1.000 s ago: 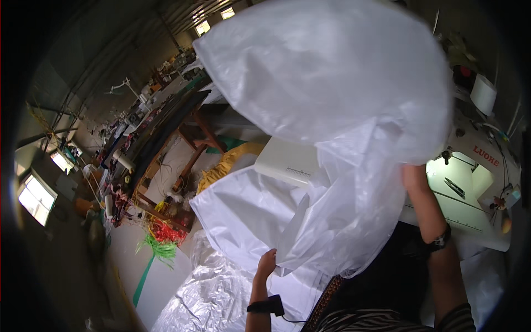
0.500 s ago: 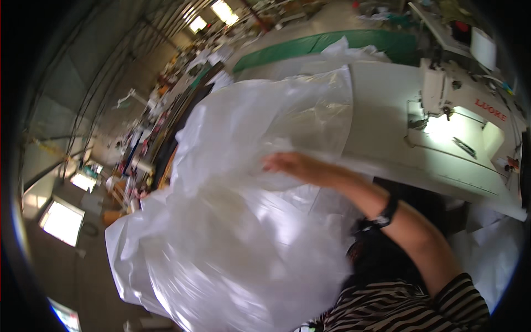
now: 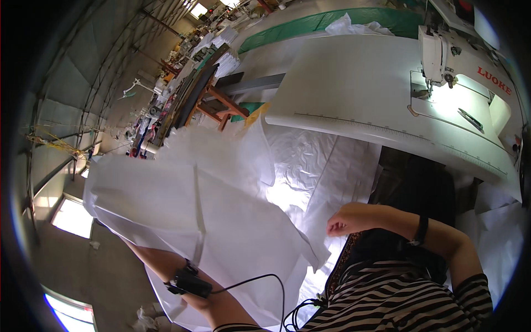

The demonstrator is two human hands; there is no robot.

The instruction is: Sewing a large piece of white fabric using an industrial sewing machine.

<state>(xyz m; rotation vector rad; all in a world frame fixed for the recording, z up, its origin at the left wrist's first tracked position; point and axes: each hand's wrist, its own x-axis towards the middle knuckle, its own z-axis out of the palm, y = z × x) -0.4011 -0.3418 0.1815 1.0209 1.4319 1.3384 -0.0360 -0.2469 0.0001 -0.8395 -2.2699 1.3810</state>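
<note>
Fingers, right hand [image 3: 347,219]: curled into a loose fist, tips pinching the edge of the white plastic sheet [image 3: 221,221] where it hangs down by the lap.
Fingers, left hand: hidden behind the sheet, cannot tell if spread or gripping; only the left forearm [image 3: 166,265] shows, running up under the sheet.
Head view, sheet: large, translucent white, held out to the person's left and front, creased, with a folded strip running down its middle; upper part spreads wide at left, lower corner drops between the two arms.
Head view, sheet position: in front of the sewing table [image 3: 354,88], below its near edge, covering much of the floor view; more white plastic [image 3: 310,160] lies beneath it on the floor.
Left wrist: black band device [image 3: 189,282] strapped on, black cable [image 3: 260,282] looping from it toward the torso.
Right wrist: dark band [image 3: 421,229] on it, forearm coming in from the right.
Clothing: black-and-white striped top [image 3: 398,299] at bottom edge.
Table: long white top with a ruler strip along the near edge, bare in the middle.
Sewing machine [image 3: 442,52]: white, at the far right end of the table, lamp lit under its head; well apart from both hands.
Background: long workshop hall, green surface [image 3: 332,22] behind the table, wooden trestle [image 3: 215,105] and cluttered benches at upper left, bright windows low left.
</note>
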